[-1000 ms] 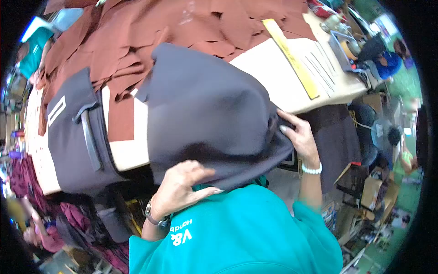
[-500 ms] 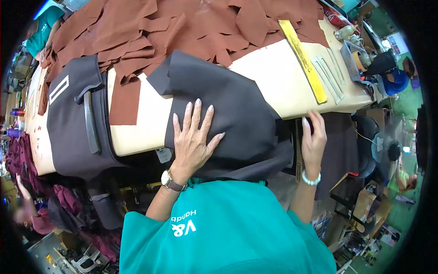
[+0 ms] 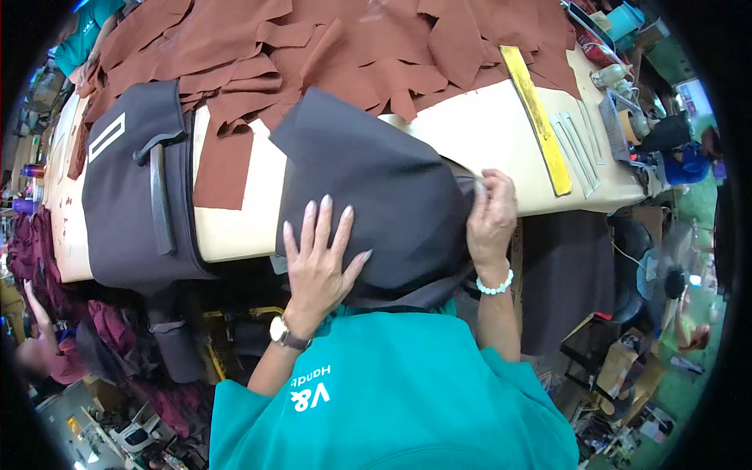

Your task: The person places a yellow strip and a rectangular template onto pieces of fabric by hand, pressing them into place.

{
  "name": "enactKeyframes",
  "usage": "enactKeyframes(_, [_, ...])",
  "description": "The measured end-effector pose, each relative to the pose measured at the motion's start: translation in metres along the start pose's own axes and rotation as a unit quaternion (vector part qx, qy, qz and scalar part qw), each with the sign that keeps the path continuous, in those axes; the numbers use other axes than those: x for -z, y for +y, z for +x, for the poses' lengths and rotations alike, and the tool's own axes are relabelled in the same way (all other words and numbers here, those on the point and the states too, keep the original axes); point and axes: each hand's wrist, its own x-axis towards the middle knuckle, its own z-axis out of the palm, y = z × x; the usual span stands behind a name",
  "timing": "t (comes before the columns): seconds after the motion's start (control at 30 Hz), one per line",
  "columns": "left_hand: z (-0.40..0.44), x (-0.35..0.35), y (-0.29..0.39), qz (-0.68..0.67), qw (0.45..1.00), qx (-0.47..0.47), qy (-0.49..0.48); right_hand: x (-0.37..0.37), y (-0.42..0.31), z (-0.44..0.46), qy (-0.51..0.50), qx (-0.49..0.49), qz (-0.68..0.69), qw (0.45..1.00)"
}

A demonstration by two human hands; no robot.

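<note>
A dark grey-brown sheet of leather [image 3: 376,180] lies bunched over the front edge of the table, its lower part hanging against my body. My left hand [image 3: 319,262] rests flat on the sheet with its fingers spread. At the sheet's right edge, my right hand [image 3: 492,219] has thumb and fingers pinched together on the leather. Farther left, a hammer [image 3: 160,196] lies on a folded dark leather piece [image 3: 117,204], near a white rectangular frame [image 3: 107,138].
Reddish-brown leather pieces [image 3: 376,47] cover the far side of the cream table [image 3: 227,235]. Towards the right lie a yellow bar [image 3: 539,121] and several pale strips [image 3: 576,153], beside a grey basket [image 3: 617,129]. Other people are at the left and right edges.
My right hand has moved left from beside the table edge and closed on the leather's right edge. My left hand has slid slightly down and left, still flat. The view has shifted a little.
</note>
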Motion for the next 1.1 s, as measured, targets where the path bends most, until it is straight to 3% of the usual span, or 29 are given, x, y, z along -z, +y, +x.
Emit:
enactKeyframes(0.17, [-0.015,0.029,0.003,0.011,0.999,0.021,0.033,0.031,0.024,-0.009,0.047,-0.078,-0.030,0.995])
enactKeyframes(0.23, [-0.002,0.036,0.005,-0.011,0.999,0.038,0.020,0.037,0.029,-0.018,0.036,-0.101,0.005,0.994])
enactKeyframes(0.3, [0.025,0.032,0.009,-0.031,0.997,0.008,0.076,0.043,0.025,-0.023,0.028,-0.125,0.049,0.991])
enactKeyframes(0.33, [0.040,0.028,0.012,-0.036,0.993,-0.026,0.113,0.053,0.020,-0.021,-0.045,-0.211,0.011,0.976])
enactKeyframes(0.43, [0.069,0.002,0.015,-0.073,0.993,-0.061,0.072,0.051,0.016,-0.018,-0.030,-0.195,0.194,0.961])
enactKeyframes(0.47, [0.070,-0.004,0.014,-0.084,0.994,-0.047,0.056,0.055,0.007,-0.010,-0.058,-0.208,0.197,0.956])
enactKeyframes(0.57, [0.068,-0.012,0.011,-0.090,0.996,-0.017,0.020,0.036,0.006,0.001,-0.061,-0.077,0.127,0.987])
enactKeyframes(0.6, [0.064,-0.011,0.009,-0.074,0.997,-0.013,0.023,0.035,0.002,0.007,-0.070,-0.073,0.107,0.989])
enactKeyframes(0.73, [0.033,0.000,-0.004,-0.012,0.998,0.059,0.008,0.040,0.021,0.015,0.065,-0.130,0.054,0.988])
enactKeyframes(0.83, [0.011,0.012,-0.006,-0.005,0.997,0.079,0.000,0.047,0.028,0.003,0.034,-0.176,-0.058,0.982])
enactKeyframes(0.93, [0.009,0.023,0.000,-0.006,0.997,0.081,-0.001,0.051,0.024,0.000,0.089,-0.097,-0.192,0.973])
enactKeyframes(1.03, [0.030,0.018,-0.001,-0.017,0.997,0.045,0.062,0.047,0.013,0.003,0.105,-0.012,-0.177,0.978])
enactKeyframes(1.1, [0.049,0.010,0.003,-0.046,0.997,0.019,0.051,0.037,-0.011,0.004,0.023,0.060,-0.058,0.996])
